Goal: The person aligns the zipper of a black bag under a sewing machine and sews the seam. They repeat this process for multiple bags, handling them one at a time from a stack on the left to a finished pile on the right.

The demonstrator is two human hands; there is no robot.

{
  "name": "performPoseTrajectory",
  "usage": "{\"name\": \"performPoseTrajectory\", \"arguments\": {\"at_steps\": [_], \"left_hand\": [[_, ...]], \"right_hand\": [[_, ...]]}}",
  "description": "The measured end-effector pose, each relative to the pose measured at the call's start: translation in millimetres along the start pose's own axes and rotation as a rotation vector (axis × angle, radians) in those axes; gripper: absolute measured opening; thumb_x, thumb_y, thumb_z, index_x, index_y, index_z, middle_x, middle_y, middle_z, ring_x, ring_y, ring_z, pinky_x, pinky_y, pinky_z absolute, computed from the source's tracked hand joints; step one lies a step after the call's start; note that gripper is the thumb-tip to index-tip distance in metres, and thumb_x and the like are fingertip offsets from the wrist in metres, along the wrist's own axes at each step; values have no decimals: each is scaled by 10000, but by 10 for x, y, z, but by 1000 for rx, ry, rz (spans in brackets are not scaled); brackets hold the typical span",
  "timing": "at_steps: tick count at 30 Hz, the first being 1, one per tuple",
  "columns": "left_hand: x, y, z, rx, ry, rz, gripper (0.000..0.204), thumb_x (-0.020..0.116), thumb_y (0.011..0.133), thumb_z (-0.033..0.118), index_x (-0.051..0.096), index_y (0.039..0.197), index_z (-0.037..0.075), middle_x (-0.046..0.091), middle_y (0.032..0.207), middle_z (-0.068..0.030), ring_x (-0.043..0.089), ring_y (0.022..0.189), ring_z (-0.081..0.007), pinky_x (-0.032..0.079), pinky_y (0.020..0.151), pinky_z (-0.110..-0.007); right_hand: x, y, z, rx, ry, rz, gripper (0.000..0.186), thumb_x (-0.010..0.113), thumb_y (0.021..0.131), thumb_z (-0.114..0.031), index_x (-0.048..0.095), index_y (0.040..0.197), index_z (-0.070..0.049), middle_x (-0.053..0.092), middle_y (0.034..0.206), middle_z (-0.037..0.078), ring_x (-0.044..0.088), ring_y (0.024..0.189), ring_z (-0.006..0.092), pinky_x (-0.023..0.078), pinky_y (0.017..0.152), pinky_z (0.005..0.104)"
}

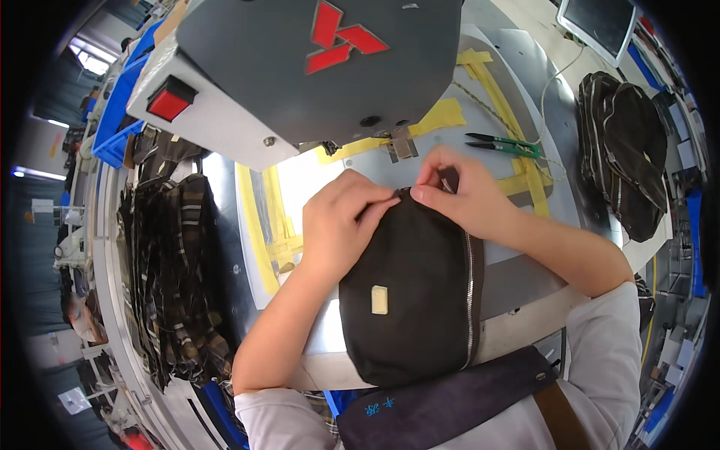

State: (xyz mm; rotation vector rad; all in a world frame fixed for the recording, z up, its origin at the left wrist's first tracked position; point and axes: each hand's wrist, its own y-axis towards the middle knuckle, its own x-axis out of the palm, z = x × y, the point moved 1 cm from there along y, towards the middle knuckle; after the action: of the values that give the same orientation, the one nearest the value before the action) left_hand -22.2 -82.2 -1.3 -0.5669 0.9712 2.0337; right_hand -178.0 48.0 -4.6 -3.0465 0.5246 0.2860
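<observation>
A dark brown fabric pouch [412, 277] with a silver zipper down its right side and a small cream label [379, 300] lies in front of me, its near end over the table edge. My left hand [345, 217] pinches the pouch's far end between thumb and fingers. Close beside it, my right hand [461, 195] is closed on the same end, thumb and index pressed together near the zipper top. Both hands are just below the small metal clamp [401, 146] under the sewing machine head [322, 67]. Whatever lies between the fingertips is mostly hidden.
Green-handled thread snips [506, 145] rest on the plate right of my hands, by a loose cord. Yellow tape strips [262, 232] frame the work plate. Dark zipped bags [622, 150] are piled at the right; plaid fabric pieces [180, 277] hang at the left. A screen [598, 26] stands far right.
</observation>
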Motion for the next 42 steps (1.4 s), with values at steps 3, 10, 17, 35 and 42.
{"name": "performPoseTrajectory", "arguments": {"at_steps": [3, 10, 17, 35, 42], "left_hand": [[23, -3, 17, 326, 122, 104, 152, 736, 685, 41, 657, 805, 91, 610, 740, -9, 610, 643, -184, 488, 535, -297], [-24, 27, -59, 264, -98, 45, 216, 775, 623, 16, 660, 786, 98, 657, 794, -11, 638, 678, -181, 501, 549, -280], [-26, 27, -83, 210, -181, 1, 220, 786, 623, 17, 655, 782, 93, 666, 775, -21, 641, 678, -187, 499, 554, -289], [-1, -25, 7, 225, -50, 85, 222, 810, 620, 69, 689, 798, 124, 634, 836, -29, 621, 671, -166, 488, 518, -273], [5, 13, 88, 457, 100, 134, 217, 792, 641, 48, 638, 790, 83, 636, 824, -32, 616, 713, -208, 524, 652, -334]], "right_hand": [[-38, 65, -14, 83, 100, -45, 103, 661, 869, -91, 599, 909, -18, 584, 775, 8, 550, 759, 76, 449, 692, 250], [-108, 115, -62, -184, -112, -229, 130, 693, 832, -81, 672, 954, -43, 659, 837, 40, 606, 744, 132, 467, 667, 281], [-118, 95, -54, -482, -446, -262, 131, 684, 825, -121, 672, 941, -61, 642, 837, 74, 623, 735, 242, 494, 660, 321], [13, 66, -55, -118, -67, -111, 106, 650, 840, -96, 617, 881, -3, 644, 796, 68, 609, 723, 128, 490, 654, 285], [39, 77, -40, 54, 51, -64, 148, 640, 869, -137, 596, 904, 1, 620, 756, 83, 565, 690, 140, 463, 615, 309]]}}
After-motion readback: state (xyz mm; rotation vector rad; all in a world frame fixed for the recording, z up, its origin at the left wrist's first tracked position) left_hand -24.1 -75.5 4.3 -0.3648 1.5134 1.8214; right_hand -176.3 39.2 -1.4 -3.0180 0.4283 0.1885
